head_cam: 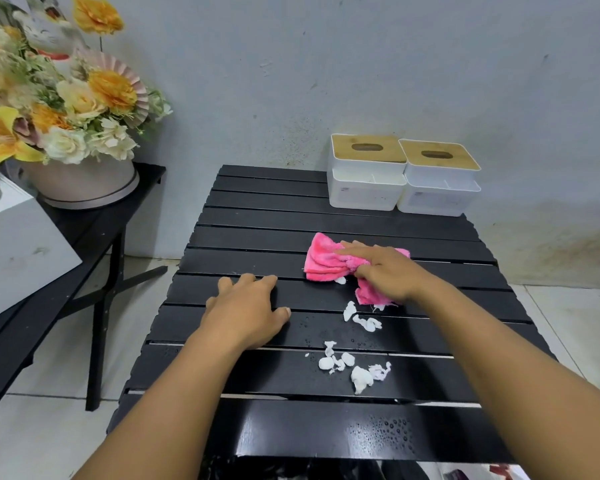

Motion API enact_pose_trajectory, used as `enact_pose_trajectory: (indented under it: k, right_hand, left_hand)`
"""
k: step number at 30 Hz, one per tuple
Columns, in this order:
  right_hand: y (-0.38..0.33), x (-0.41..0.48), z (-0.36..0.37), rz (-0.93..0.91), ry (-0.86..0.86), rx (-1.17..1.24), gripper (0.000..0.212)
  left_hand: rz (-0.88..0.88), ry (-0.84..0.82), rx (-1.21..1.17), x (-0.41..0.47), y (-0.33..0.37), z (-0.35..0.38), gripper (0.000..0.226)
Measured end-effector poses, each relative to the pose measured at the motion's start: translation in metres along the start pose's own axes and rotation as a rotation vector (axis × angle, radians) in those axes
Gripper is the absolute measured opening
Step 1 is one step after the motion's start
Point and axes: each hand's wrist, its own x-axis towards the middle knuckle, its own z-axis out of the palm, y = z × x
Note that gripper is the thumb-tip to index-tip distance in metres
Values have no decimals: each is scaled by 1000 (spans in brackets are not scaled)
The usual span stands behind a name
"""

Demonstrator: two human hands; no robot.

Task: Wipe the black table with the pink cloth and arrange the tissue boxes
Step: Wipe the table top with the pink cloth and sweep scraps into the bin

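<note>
A black slatted table [257,216] fills the middle of the head view. My right hand [381,271] lies on the bunched pink cloth [323,261] right of centre, index finger stretched over it and the other fingers curled into the fabric. My left hand [246,310] rests flat on the slats to the left, fingers spread. Two white tissue boxes with wooden lids stand side by side at the far right corner, the left box [366,174] touching the right box [439,181]. Several wet white tissue scraps [355,367] lie near the front, among water droplets.
A second black table [94,233] stands to the left and carries a pink flower pot [84,181] with yellow and cream flowers. A white box [18,247] sits at the left edge. A grey wall is close behind. Pale floor tiles surround the tables.
</note>
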Motion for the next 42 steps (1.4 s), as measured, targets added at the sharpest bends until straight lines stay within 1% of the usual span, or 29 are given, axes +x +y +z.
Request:
enact_pose_trajectory:
  k: [2,5,8,10,13,15,17,20,21,25,30,33,35,38,42]
  right_hand:
    - [-1,-6,4,-20,-30,-84,51]
    - [-4,-17,8,1,-43,-92,54]
    - [-6,-27,10,39,-33,-127,51]
    - [-11,-35,9,45,-25,-104,48]
    - [-20,-44,6,36,-22,-34,50]
    - [-22,-46,1,28,-46,24,47]
    - [-23,-49,-7,5,-17,58,43]
    - [-21,-53,-20,12,93,78,42]
    - [-20,-54,-20,12,102,66,43]
    - [-18,-56,-2,23,7,-118,48]
    - [-21,-66,10,59,34,-150,46]
    - [-26,-78,20,48,56,-180,54]
    - [-27,-80,25,39,110,-225,59]
    - [-29,-81,24,65,136,-247,54]
    - [-39,-87,15,76,38,-183,47]
  left_hand:
    - [1,-5,-4,-1,0,0,60]
    - [6,-17,-10,-3,0,0,61]
    - [15,-32,-15,-8,1,-3,59]
    - [21,-41,-15,-11,2,-5,59]
    - [23,-58,-20,-15,2,-7,60]
    - [23,-63,-18,-16,2,-7,62]
    - [25,-69,-24,-17,2,-8,63]
    - [29,-78,-40,-18,3,-9,60]
    - [30,-78,-42,-18,3,-10,60]
    - [29,-85,-24,-18,5,-12,64]
    - [39,-110,9,-23,9,-11,73]
    - [48,-121,26,-27,8,-12,74]
    - [54,-125,34,-29,7,-13,73]
    - [52,-132,33,-34,5,-14,75]
    - [56,-138,33,-37,4,-14,76]
